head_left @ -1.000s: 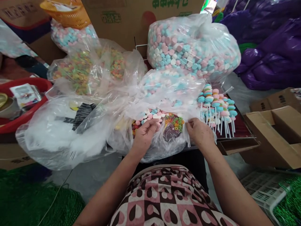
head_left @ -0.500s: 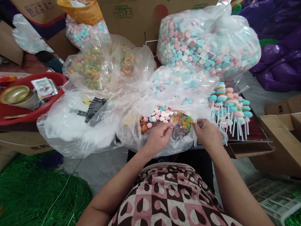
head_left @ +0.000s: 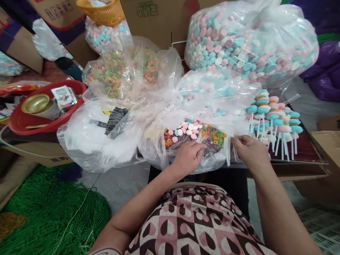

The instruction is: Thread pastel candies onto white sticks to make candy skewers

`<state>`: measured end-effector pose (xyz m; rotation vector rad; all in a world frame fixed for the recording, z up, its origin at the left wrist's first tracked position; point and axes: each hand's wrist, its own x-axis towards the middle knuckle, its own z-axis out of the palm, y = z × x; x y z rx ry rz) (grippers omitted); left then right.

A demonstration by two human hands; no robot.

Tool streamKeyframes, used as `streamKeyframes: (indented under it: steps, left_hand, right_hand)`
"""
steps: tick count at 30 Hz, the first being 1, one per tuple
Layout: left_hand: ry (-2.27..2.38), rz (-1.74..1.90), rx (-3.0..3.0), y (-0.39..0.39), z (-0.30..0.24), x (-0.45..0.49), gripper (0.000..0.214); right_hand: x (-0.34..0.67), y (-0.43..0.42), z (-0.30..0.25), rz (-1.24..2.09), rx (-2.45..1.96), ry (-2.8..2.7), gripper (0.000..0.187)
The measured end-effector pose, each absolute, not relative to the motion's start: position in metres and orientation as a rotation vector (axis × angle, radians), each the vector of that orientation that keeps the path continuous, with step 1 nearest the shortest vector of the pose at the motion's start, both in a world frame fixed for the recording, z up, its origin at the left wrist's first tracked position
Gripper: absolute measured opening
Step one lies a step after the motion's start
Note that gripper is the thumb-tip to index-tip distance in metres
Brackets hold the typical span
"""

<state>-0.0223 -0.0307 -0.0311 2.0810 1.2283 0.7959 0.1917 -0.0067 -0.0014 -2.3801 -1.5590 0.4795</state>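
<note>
My left hand [head_left: 188, 157] is closed over the front of an open clear bag, fingertips together above dark candy; what they hold, if anything, is too small to make out. In that bag lie pink, white and blue marshmallows [head_left: 189, 128] and ring-shaped gummies [head_left: 214, 135]. My right hand [head_left: 251, 150], to the right of the gummies, pinches at thin white sticks [head_left: 228, 152] that hang by the table's front edge. Beyond it lies a pile of finished skewers [head_left: 276, 115], with marshmallows and gummies stacked on white sticks.
A large bag of marshmallows [head_left: 249, 46] stands at the back right. Behind on the left are a bag of gummy rings [head_left: 114, 71] and a red basin [head_left: 50, 125]. A white-filled bag [head_left: 87, 148] lies at the left. Green stringy material [head_left: 61, 212] covers the floor.
The view has shifted, so the scene sits farther right. My right hand has moved slightly away from the gummies, towards the sticks. The left hand stays closed over the bag, fingers lower.
</note>
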Motion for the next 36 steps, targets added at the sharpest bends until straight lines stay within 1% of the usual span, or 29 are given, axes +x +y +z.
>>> streamKeyframes:
  steps: [6,9,12,15,18,21,24,26,28,29,32,36]
  left_hand:
    - [1.231,0.824,1.984,-0.027,-0.028,-0.026,0.026]
    - [1.225,0.881,1.859,-0.026,-0.022,-0.029,0.026]
    - [1.203,0.91,1.789,-0.026,-0.016,-0.028,0.026]
    - [1.164,0.87,1.732,-0.026,-0.01,-0.021,0.025]
    - [1.098,0.827,1.573,-0.022,-0.007,-0.014,0.025]
    - [0.995,0.859,1.438,-0.012,0.001,-0.011,0.026]
    - [0.99,0.886,1.456,0.002,0.016,-0.009,0.029]
    - [1.013,0.876,1.481,0.017,0.025,-0.003,0.038]
    - [1.012,0.849,1.474,0.037,0.03,0.006,0.053]
    - [1.022,0.857,1.458,0.048,0.031,0.012,0.057]
    - [1.01,0.859,1.479,0.078,0.028,0.025,0.057]
    - [1.039,0.807,1.583,0.085,0.026,0.025,0.051]
  right_hand:
    - [0.195,-0.016,0.01,0.493,-2.398,-1.549,0.023]
    - [0.197,-0.04,0.02,0.678,-2.318,-1.527,0.023]
    - [0.194,-0.074,0.022,0.925,-2.129,-1.444,0.031]
    - [0.186,-0.101,0.015,1.161,-1.917,-1.351,0.032]
    - [0.18,-0.105,0.004,1.289,-1.79,-1.216,0.031]
    - [0.184,-0.087,-0.004,1.248,-1.735,-1.096,0.034]
    - [0.195,-0.062,-0.004,1.119,-1.741,-1.101,0.032]
    - [0.201,-0.05,0.0,1.049,-1.788,-1.179,0.033]
    - [0.203,-0.045,0.003,1.002,-1.843,-1.271,0.039]
    - [0.203,-0.045,0.005,0.991,-1.86,-1.306,0.042]
    - [0.201,-0.054,0.009,1.053,-1.848,-1.342,0.047]
    - [0.198,-0.076,0.012,1.331,-1.651,-1.207,0.047]
